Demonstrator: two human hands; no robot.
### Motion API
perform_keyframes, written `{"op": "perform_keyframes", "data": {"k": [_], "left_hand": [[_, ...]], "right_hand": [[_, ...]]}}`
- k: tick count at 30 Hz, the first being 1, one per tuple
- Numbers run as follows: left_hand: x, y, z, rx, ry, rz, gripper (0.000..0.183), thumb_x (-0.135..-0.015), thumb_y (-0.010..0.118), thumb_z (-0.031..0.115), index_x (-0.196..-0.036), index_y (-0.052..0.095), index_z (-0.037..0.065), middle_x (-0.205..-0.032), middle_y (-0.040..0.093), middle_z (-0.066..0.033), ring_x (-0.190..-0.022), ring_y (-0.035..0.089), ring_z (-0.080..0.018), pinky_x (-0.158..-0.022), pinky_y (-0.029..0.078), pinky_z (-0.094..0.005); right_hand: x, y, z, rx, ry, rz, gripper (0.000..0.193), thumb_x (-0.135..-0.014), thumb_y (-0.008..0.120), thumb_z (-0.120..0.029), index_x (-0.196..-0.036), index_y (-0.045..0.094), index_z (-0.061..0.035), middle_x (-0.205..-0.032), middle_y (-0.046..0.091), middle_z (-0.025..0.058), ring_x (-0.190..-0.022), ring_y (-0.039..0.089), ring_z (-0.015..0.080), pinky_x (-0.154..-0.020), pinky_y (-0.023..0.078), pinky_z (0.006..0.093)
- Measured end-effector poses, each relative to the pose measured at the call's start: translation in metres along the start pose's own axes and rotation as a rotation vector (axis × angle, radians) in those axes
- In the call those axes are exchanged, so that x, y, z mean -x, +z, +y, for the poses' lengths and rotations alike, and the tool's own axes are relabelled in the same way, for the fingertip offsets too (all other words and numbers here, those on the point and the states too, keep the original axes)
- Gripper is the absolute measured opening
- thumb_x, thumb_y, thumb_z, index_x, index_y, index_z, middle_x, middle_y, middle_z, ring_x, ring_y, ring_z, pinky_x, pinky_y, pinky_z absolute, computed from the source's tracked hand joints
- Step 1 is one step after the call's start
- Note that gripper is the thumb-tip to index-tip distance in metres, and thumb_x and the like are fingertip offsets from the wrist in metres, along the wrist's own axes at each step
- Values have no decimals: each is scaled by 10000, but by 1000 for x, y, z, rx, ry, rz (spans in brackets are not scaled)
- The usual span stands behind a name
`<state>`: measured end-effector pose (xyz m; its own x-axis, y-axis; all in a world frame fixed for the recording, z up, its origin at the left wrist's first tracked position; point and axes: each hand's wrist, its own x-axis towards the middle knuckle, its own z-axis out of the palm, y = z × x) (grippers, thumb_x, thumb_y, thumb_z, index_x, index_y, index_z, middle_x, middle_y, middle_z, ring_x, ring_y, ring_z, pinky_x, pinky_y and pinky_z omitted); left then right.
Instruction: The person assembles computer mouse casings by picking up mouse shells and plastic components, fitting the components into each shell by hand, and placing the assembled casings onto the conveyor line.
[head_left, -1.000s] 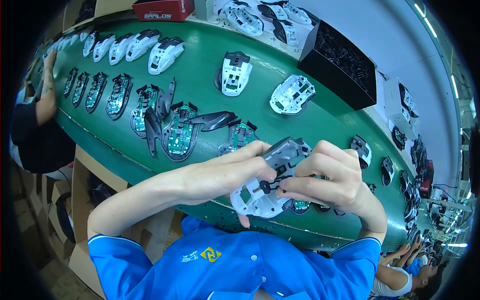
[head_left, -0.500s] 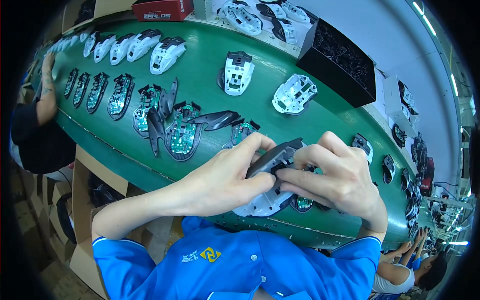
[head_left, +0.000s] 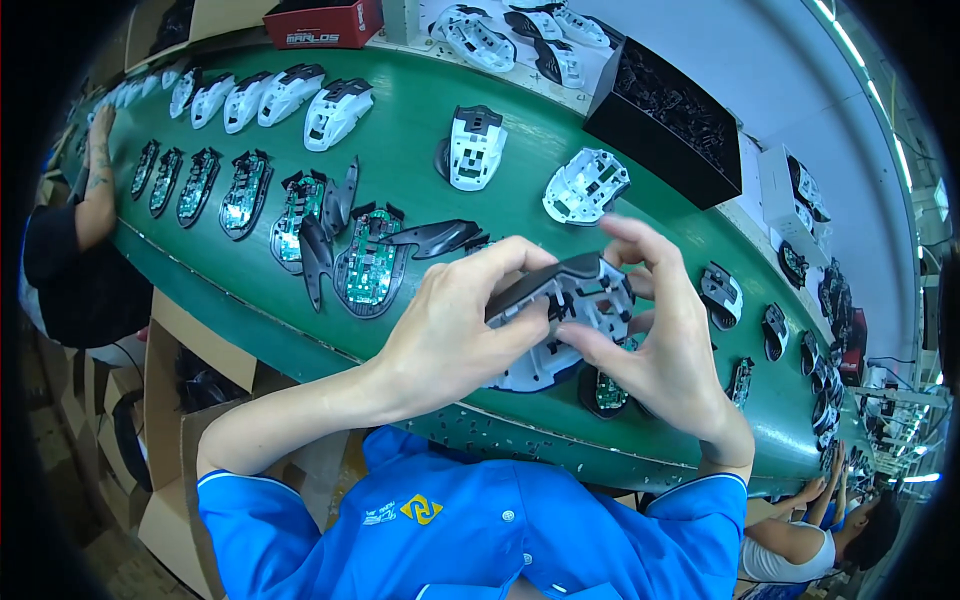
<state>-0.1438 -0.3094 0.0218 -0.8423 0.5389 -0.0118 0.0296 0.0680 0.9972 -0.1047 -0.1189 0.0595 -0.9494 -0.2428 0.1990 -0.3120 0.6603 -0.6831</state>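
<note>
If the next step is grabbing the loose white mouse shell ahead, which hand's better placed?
Probably the right hand: its raised fingers appear closest to the loose white mouse shell, while the left hand grips the held mouse shell.

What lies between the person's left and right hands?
In the head view, a white and black mouse shell lies between the left hand and right hand.

A green bench (head_left: 410,130) carries white shells (head_left: 477,160) and circuit-board bases (head_left: 371,262).

Tilted black-and-white mouse shell (head_left: 592,312)
</note>
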Motion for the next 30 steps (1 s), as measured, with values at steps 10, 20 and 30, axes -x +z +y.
{"op": "perform_keyframes", "data": {"k": [10,20,30], "left_hand": [[-7,15,-10,74,113,195,270,-812,572,48,-1071,534,-17,-983,498,-101,-724,520,-141,-671,445,-279],[13,5,-5,-144,348,111,439,-770,602,44,-1180,486,-58,-1057,542,-188,-906,612,-281,-779,481,-323],[13,11,-11,-220,323,213,365,-772,576,22,-1122,510,-60,-914,614,-224,-808,650,-333,-687,511,-378]], "right_hand": [[12,53,4,-118,15,316,883,-725,663,25,-1438,144,-12,-1266,431,206,-1075,557,271,-888,477,352],[14,42,-1,-233,-20,332,788,-703,660,46,-1394,289,-32,-1305,421,137,-1099,527,202,-906,470,328],[9,57,3,-282,-47,424,753,-696,670,58,-1366,347,-57,-1249,471,128,-1053,561,180,-774,539,296]]}}
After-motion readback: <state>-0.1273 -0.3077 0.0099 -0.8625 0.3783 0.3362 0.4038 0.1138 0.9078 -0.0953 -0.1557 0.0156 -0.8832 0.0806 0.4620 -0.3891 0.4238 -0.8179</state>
